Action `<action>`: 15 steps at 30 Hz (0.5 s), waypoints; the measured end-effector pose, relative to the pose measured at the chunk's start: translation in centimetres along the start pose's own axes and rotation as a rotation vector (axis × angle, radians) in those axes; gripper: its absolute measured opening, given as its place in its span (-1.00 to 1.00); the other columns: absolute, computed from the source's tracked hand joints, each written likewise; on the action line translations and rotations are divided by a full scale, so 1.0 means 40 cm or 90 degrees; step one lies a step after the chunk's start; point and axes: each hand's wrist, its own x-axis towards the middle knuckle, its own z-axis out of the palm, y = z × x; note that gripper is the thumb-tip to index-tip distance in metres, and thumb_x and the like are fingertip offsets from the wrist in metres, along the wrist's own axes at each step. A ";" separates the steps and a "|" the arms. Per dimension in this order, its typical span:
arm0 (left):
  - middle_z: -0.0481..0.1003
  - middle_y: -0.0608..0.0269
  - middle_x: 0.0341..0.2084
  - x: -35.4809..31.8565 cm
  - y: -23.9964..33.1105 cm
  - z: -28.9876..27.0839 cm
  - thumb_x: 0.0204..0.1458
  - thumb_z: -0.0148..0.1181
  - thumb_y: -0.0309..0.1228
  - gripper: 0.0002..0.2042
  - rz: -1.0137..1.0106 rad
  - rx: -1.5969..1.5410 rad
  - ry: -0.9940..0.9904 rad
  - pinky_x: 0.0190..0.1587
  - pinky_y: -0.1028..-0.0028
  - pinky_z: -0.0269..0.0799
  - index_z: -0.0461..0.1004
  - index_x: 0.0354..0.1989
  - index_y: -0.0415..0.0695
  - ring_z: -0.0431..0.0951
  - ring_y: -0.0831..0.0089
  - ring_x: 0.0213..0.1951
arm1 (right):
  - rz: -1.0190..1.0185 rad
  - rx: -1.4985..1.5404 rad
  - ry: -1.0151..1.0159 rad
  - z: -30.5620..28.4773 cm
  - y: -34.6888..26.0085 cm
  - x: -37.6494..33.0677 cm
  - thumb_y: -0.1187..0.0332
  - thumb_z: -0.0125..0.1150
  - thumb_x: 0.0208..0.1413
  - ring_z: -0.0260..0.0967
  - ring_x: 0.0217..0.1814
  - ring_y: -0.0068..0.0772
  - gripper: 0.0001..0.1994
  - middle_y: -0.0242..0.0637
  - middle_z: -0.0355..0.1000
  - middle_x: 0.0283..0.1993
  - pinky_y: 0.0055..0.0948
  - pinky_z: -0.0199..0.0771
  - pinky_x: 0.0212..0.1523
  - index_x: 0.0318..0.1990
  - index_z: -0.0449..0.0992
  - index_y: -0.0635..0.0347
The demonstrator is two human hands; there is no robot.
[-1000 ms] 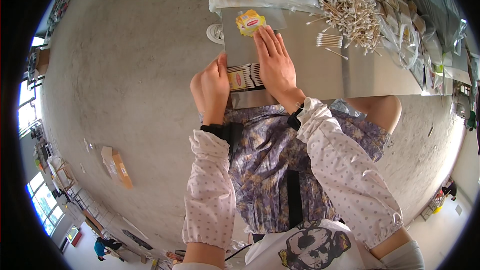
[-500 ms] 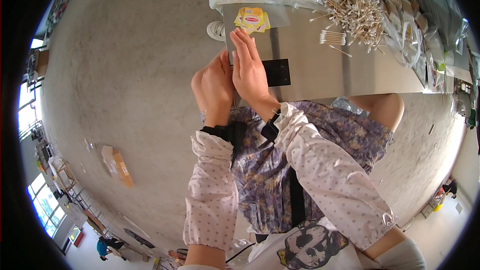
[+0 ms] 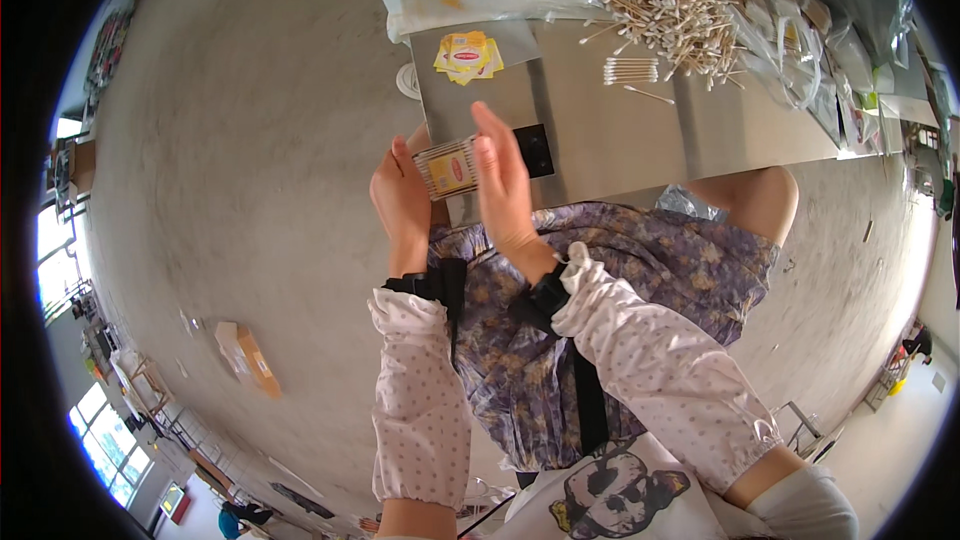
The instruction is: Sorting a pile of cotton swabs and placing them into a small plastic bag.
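The right hand (image 3: 508, 195) hides one end of the swab bundle (image 3: 447, 169); the swab heap (image 3: 665, 15) is cut by the upper edge.

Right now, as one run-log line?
left hand: at swab bundle, left end | right hand: at its right end | yellow card: on bundle | card stack: on table

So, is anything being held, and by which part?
A bundle of cotton swabs with a yellow card, held between the left hand at its left end and right hand at its right.
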 end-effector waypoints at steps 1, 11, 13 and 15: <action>0.56 -0.24 -0.41 0.004 -0.002 0.030 0.39 -0.16 -0.12 -0.49 0.055 -0.039 0.024 -0.25 0.09 0.42 0.54 -0.32 -0.34 0.54 -0.23 -0.30 | -0.029 -0.039 0.006 -0.006 0.030 0.006 0.22 -0.07 0.45 0.11 0.48 -0.29 -0.52 -0.10 0.17 0.45 -0.34 0.10 0.43 0.39 0.20 0.29; 0.55 0.00 -0.16 0.025 -0.119 0.006 0.39 -0.08 -0.15 -0.61 -0.024 -0.348 0.219 -0.04 0.30 0.46 0.40 -0.02 -0.31 0.56 0.22 -0.10 | -0.359 -0.617 -0.010 -0.289 -0.095 0.129 0.65 -0.05 0.11 0.05 0.52 0.02 -0.43 -0.06 0.20 0.39 -0.10 0.15 0.46 0.35 0.25 0.27; 0.49 0.01 -0.06 -0.016 -0.049 0.011 0.38 -0.05 -0.19 -0.64 0.026 -0.387 0.210 0.02 0.31 0.43 0.34 0.04 -0.29 0.52 0.24 -0.04 | -0.385 -0.821 -0.009 -0.411 -0.132 0.185 0.53 -0.02 0.15 0.05 0.52 -0.04 -0.42 -0.08 0.20 0.40 -0.09 0.00 0.53 0.38 0.21 0.26; 0.44 0.03 0.03 -0.067 0.026 0.015 0.38 -0.02 -0.22 -0.65 0.075 -0.423 0.205 0.08 0.32 0.40 0.28 0.10 -0.27 0.48 0.26 0.03 | -0.394 -0.908 -0.010 -0.497 -0.155 0.207 0.48 -0.01 0.17 0.05 0.52 -0.06 -0.42 -0.08 0.21 0.39 -0.09 -0.05 0.55 0.40 0.19 0.25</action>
